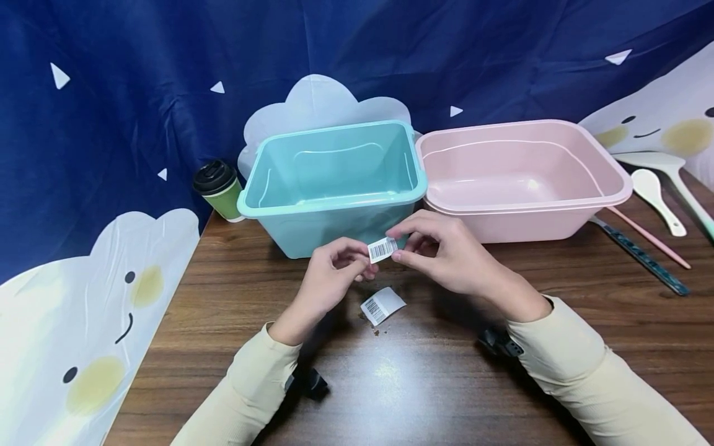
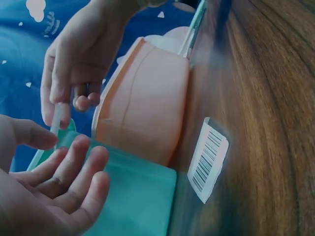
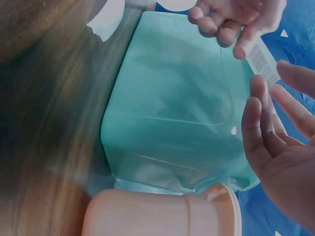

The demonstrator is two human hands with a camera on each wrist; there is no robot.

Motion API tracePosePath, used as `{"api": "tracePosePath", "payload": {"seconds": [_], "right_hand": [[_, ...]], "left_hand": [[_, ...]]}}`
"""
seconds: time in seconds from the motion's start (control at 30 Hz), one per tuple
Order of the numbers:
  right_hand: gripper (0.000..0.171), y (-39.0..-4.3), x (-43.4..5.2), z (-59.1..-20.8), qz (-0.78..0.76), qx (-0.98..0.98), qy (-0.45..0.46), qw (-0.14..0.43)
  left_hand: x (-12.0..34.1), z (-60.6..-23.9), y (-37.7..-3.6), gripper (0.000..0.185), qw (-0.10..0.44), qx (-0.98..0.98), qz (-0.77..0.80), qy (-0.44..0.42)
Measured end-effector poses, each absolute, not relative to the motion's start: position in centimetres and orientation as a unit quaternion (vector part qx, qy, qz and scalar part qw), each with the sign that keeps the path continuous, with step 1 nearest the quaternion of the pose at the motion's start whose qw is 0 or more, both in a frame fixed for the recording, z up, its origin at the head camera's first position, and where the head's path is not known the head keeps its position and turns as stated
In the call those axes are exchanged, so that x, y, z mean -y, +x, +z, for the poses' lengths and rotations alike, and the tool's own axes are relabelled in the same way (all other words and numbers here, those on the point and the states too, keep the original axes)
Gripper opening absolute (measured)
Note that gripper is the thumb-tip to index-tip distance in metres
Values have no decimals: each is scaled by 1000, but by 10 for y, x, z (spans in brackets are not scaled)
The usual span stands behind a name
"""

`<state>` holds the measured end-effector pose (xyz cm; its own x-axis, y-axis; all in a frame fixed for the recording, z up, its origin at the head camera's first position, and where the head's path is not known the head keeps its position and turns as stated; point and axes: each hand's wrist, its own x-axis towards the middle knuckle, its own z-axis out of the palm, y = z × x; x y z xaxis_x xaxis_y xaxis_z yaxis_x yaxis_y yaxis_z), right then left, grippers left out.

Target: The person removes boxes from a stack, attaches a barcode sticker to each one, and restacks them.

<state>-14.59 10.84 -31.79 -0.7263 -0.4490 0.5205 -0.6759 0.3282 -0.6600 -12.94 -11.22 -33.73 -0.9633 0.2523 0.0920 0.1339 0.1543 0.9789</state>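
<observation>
I hold a small barcode sticker (image 1: 382, 249) between both hands, in the air above the wooden table (image 1: 558, 322), just in front of the teal tub (image 1: 334, 179). My left hand (image 1: 334, 272) pinches its left end between thumb and forefinger, and my right hand (image 1: 440, 248) pinches the right end the same way; the other fingers of both hands are loosely spread, as the wrist views show. To do this well, I think I should keep the pinches light and at the very edges, so the sticky side does not fold onto itself or cling to my fingertips, and keep the strip taut and level. Pulling unevenly would likely curl or tear it.

The sticker is a short white rectangle printed with black bars and a line of tiny digits I cannot read. It tilts slightly, its right end higher. It looks thin and limp, like paper.

A second barcode label (image 1: 382, 305) lies flat on the table just below my hands, one corner lifted a little, with a few brown crumbs (image 1: 381, 332) beside it. To the right of the teal tub sits a pink tub (image 1: 524, 179), the two touching at their rims. A green cup with a black lid (image 1: 219, 189) stands at the far left, and spoons (image 1: 661, 192) and a ruler (image 1: 641, 257) lie to the right.
</observation>
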Motion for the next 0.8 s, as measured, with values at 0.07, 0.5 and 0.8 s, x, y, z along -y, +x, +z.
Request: {"api": "tracePosePath", "payload": {"seconds": [0.07, 0.5, 0.8], "right_hand": [[29, -146, -107, -319, 462, 803, 352, 133], [36, -144, -100, -326, 452, 815, 343, 118], [44, -143, -100, -327, 447, 834, 320, 52]], "left_hand": [[113, -338, -129, 15, 47, -746, 652, 129], [111, -345, -134, 2, 18, -710, 699, 85], [120, -352, -143, 3, -22, -785, 615, 78]]}}
